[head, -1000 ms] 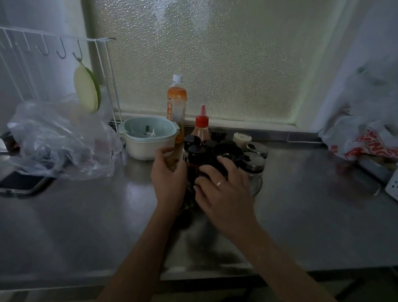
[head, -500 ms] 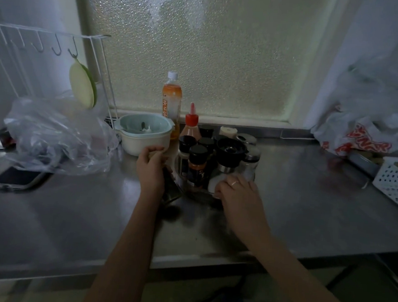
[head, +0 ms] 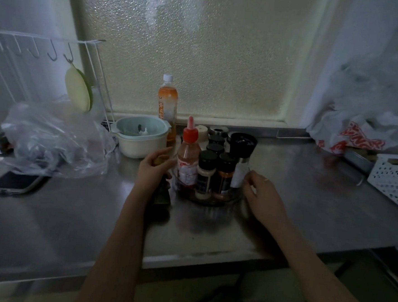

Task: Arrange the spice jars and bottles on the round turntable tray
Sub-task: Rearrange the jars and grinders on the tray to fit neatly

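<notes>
A clear round turntable tray (head: 233,198) sits mid-counter. It carries a red-capped sauce bottle (head: 188,160), two black-lidded spice jars (head: 206,175) at the front, a black-topped grinder (head: 242,154) and several more jars behind. My left hand (head: 153,171) grips the top of a dark bottle (head: 161,196) that stands on the counter just left of the tray. My right hand (head: 262,194) has its fingertips curled on the tray's right rim beside the grinder.
An orange drink bottle (head: 167,106) and a pale bowl (head: 142,138) stand behind my left hand. A plastic bag (head: 52,140) and a phone (head: 18,183) lie at the left. A white basket (head: 394,182) and shopping bags (head: 359,136) sit at the right.
The tray has turned: the red-capped bottle came from the back to the front left. My right hand slid to the right rim. My left hand stays on the dark bottle.
</notes>
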A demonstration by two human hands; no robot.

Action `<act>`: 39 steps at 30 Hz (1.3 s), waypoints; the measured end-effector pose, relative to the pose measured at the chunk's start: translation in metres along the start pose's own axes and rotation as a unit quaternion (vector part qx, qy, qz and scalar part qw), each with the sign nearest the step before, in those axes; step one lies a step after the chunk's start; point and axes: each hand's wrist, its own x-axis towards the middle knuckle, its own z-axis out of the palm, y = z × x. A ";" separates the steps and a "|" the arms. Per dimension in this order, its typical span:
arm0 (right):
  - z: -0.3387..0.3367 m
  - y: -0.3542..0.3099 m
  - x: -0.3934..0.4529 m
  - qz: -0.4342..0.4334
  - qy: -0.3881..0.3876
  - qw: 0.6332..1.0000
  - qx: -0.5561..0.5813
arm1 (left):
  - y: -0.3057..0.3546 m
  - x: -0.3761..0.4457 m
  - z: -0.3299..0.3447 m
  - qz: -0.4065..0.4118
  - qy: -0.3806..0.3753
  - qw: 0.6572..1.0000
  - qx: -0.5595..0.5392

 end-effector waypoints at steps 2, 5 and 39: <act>0.001 0.007 0.007 0.018 -0.005 1.000 -0.003 | 0.000 0.003 0.001 0.002 -0.027 0.999 0.021; -0.005 0.005 0.016 0.031 0.035 0.998 0.031 | -0.001 0.011 0.003 -0.003 -0.056 0.998 0.027; -0.011 -0.168 0.100 -0.078 -0.027 0.994 0.065 | 0.011 0.020 -0.020 0.003 0.042 0.990 0.131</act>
